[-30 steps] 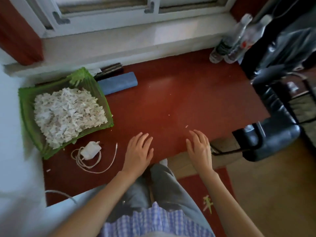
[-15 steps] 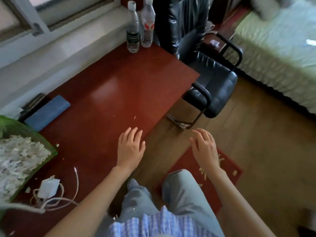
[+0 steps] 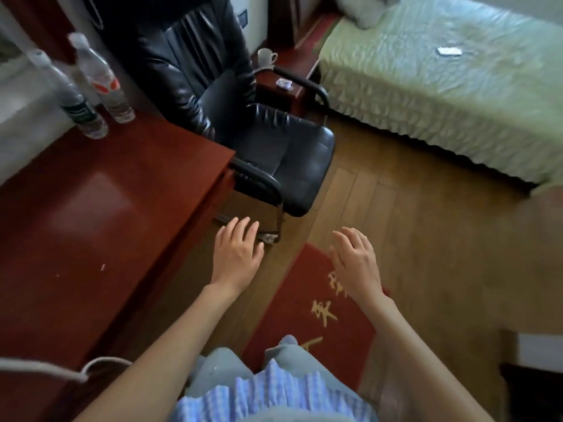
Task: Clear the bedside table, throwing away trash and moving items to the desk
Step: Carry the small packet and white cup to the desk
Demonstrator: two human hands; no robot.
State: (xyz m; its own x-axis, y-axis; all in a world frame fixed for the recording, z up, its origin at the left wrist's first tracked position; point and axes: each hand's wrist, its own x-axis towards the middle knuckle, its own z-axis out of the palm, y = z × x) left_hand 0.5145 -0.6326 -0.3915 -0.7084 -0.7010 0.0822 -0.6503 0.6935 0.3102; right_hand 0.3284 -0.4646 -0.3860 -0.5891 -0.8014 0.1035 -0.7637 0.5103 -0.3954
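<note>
The red-brown bedside table (image 3: 294,68) stands far back between a black chair and the bed, partly hidden by the chair. On it sit a white mug (image 3: 266,57) and a small crumpled wrapper (image 3: 284,84). The red desk (image 3: 91,214) fills the left, with two plastic water bottles (image 3: 88,92) at its far corner. My left hand (image 3: 236,254) hovers just past the desk's right edge, fingers spread, holding nothing. Over the red mat, my right hand (image 3: 355,261) is also open and empty.
A black leather armchair (image 3: 243,123) stands between the desk and the bedside table. A bed with a green cover (image 3: 441,95) lies at the right, a small white item (image 3: 448,51) on it. A red mat (image 3: 310,312) lies on the wood floor. A white cable (image 3: 61,368) crosses the lower left.
My view has swung right, away from the desk's green tray and charger toward the chair, bedside table and bed. Both hands left the desk top and now hang over the floor, still empty.
</note>
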